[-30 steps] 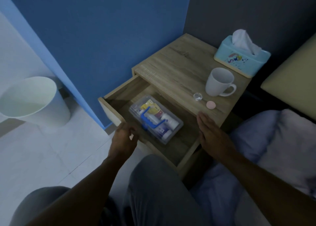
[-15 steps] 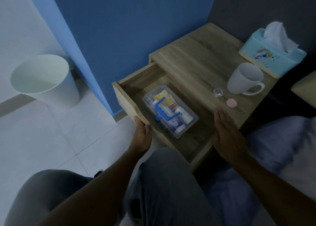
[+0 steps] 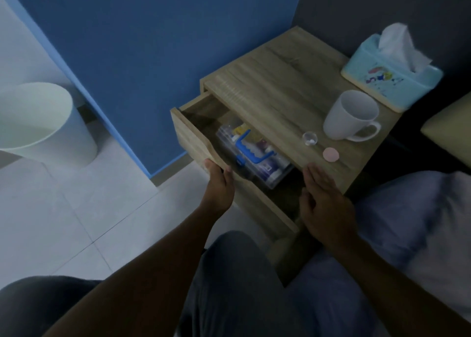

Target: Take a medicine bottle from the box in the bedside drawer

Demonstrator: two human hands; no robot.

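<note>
The wooden bedside drawer (image 3: 193, 143) stands partly open under the nightstand top (image 3: 275, 94). Inside lies a clear plastic box (image 3: 274, 181) with a blue handle (image 3: 251, 153); its far half is hidden under the top. Through the lid I see medicine packs and a white bottle with a purple label (image 3: 270, 169). My left hand (image 3: 219, 183) grips the upper edge of the drawer front. My right hand (image 3: 323, 201) rests flat, fingers apart, at the top's near edge, holding nothing.
On the top stand a white mug (image 3: 349, 116), a light blue tissue box (image 3: 390, 81), a small clear cup (image 3: 309, 138) and a pink disc (image 3: 330, 154). A white bin (image 3: 43, 125) stands on the floor at left. Bedding (image 3: 420, 222) lies right; my knee (image 3: 242, 273) is below the drawer.
The drawer sits further in than before, so more of the box is under the top. My left hand stays on the drawer front; the right hand has barely moved.
</note>
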